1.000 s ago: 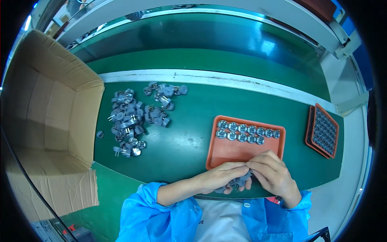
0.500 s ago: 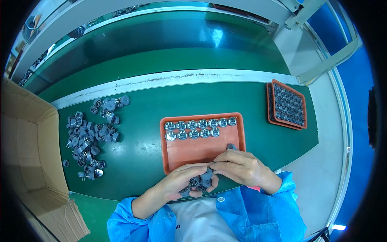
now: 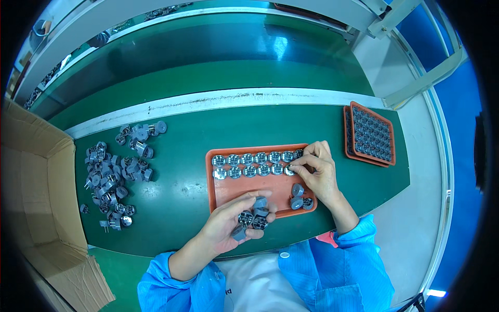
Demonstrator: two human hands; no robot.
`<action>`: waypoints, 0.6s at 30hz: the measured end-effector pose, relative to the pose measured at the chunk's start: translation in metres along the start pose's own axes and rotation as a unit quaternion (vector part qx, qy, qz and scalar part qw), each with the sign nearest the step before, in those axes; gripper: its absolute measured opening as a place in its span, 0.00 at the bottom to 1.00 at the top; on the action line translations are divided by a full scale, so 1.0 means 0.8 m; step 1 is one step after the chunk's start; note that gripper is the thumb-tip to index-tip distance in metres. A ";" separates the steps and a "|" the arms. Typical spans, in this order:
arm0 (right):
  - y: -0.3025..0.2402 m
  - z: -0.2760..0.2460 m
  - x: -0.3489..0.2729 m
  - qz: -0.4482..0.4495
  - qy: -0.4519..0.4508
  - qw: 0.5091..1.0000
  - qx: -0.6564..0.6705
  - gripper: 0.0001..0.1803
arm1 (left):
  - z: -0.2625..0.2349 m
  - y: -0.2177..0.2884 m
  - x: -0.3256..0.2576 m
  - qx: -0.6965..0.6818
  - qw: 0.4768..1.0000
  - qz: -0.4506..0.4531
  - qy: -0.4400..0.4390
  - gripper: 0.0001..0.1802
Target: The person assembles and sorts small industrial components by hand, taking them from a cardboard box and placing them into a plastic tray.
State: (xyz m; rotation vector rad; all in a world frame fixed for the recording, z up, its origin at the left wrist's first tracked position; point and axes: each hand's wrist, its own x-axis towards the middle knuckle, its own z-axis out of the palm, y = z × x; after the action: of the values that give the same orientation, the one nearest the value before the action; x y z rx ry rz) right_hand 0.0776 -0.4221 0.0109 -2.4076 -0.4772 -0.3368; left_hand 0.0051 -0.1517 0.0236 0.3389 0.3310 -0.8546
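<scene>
My left hand [image 3: 231, 221], palm up with curled fingers, cradles several small round grey components [image 3: 245, 218] with circuit boards in them. It hovers over the near left edge of an orange tray [image 3: 223, 195]. With thumb and fingertips pinched, my right hand [image 3: 318, 169] holds one round grey component [image 3: 289, 170] at the right end of the second row in the tray. Two rows of matching components [image 3: 249, 159] lie circuit side up along the tray's far side. Several loose grey components [image 3: 297, 202] sit in its near right corner.
A heap of grey components [image 3: 109, 177], some with pins, covers the table's left part beside an open cardboard box [image 3: 47, 182]. Two stacked orange trays [image 3: 372, 134] of components stand at the far right. A white ledge [image 3: 218, 101] borders the green table [image 3: 182, 130] at the back.
My right hand has moved from beside my left hand up to the second row, bringing a component there. My left hand's fingers have loosened. Loose components in the tray's near right corner are now uncovered.
</scene>
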 end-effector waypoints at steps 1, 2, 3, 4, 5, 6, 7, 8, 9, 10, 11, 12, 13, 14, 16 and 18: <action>0.000 0.002 0.000 0.000 -0.001 1.000 0.002 0.09 | 0.003 0.001 0.002 0.000 1.000 0.000 0.002 0.24; -0.001 0.003 0.001 -0.019 0.016 1.000 -0.019 0.10 | 0.007 0.002 0.004 0.016 1.000 0.001 0.017 0.23; -0.001 0.003 0.002 -0.038 0.032 0.998 -0.041 0.10 | 0.010 0.002 0.005 0.032 0.999 0.001 0.031 0.23; -0.004 0.001 0.003 -0.034 0.031 0.998 -0.042 0.10 | 0.011 0.000 0.006 0.031 0.999 -0.003 0.031 0.23; -0.008 -0.001 0.004 -0.037 0.027 0.997 -0.066 0.11 | 0.012 -0.002 0.006 0.054 0.998 0.007 0.034 0.22; -0.012 -0.006 0.003 -0.038 0.022 0.995 -0.090 0.12 | 0.013 -0.004 0.007 0.076 0.996 0.016 0.036 0.21; -0.012 -0.014 0.002 -0.035 0.022 0.995 -0.092 0.12 | 0.016 -0.005 0.006 0.076 0.996 0.013 0.035 0.21; -0.012 -0.025 -0.001 -0.021 -0.010 1.000 -0.013 0.14 | 0.020 -0.005 0.003 0.142 0.989 0.031 0.037 0.19; -0.012 -0.038 -0.004 -0.007 -0.042 0.997 0.066 0.16 | 0.022 -0.005 0.001 0.207 0.976 0.050 0.038 0.18; -0.015 -0.050 -0.004 -0.007 -0.042 0.997 0.069 0.16 | 0.020 -0.005 -0.002 0.208 0.976 0.050 0.040 0.18; -0.018 -0.065 -0.004 -0.052 -0.120 0.990 0.061 0.17 | 0.017 -0.005 -0.003 0.311 0.947 0.070 0.039 0.15; -0.023 -0.075 -0.004 -0.097 -0.197 0.974 0.054 0.19 | 0.015 -0.005 -0.002 0.411 0.907 0.090 0.037 0.13; -0.031 -0.078 -0.005 -0.132 -0.207 0.969 0.006 0.21 | 0.015 -0.006 0.001 0.411 0.907 0.088 0.036 0.13; -0.031 -0.076 -0.009 -0.131 -0.206 0.970 0.006 0.21 | 0.016 -0.008 0.007 0.593 0.778 0.208 0.013 0.13; -0.022 -0.065 -0.020 -0.108 -0.232 0.967 0.014 0.19 | 0.025 -0.016 0.021 0.736 0.600 0.315 -0.013 0.14; -0.018 -0.054 -0.026 -0.109 -0.221 0.969 0.029 0.18 | 0.039 -0.031 0.038 0.815 0.478 0.327 0.008 0.19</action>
State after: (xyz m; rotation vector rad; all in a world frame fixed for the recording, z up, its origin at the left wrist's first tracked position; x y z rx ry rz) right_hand 0.0480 -0.4451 0.0442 -2.3746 -0.9415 0.1282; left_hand 0.0089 -0.2003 0.0352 2.1361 -0.7635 -0.0885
